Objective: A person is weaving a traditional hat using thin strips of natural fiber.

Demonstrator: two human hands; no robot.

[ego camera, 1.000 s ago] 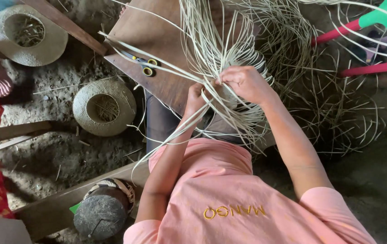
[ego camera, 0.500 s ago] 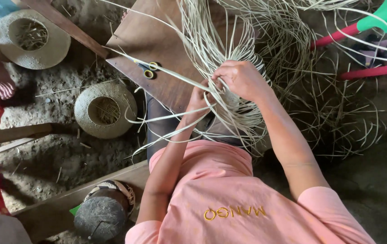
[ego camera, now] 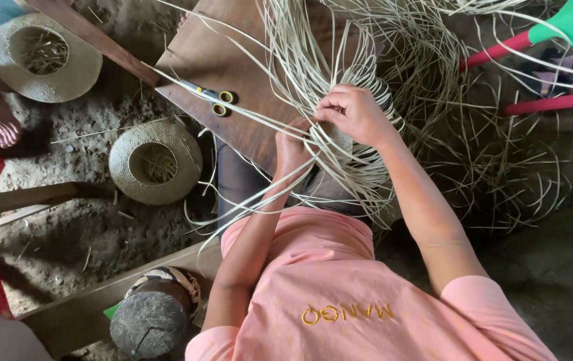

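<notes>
Both hands, left hand (ego camera: pixel 293 148) and right hand (ego camera: pixel 355 112), grip closed on pale weaving strips (ego camera: pixel 300 60) (apparently cane).

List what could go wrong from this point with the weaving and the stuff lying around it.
1. The left hand and right hand pinch thin strips in a dense tangle; a strip might kink, snap or slip out of the weave.
2. The scissors lie on the board under loose strips; a dragged strip could snag them or sweep them off.
3. Long ends trail toward the woven hat on the ground and may catch dirt.
</notes>
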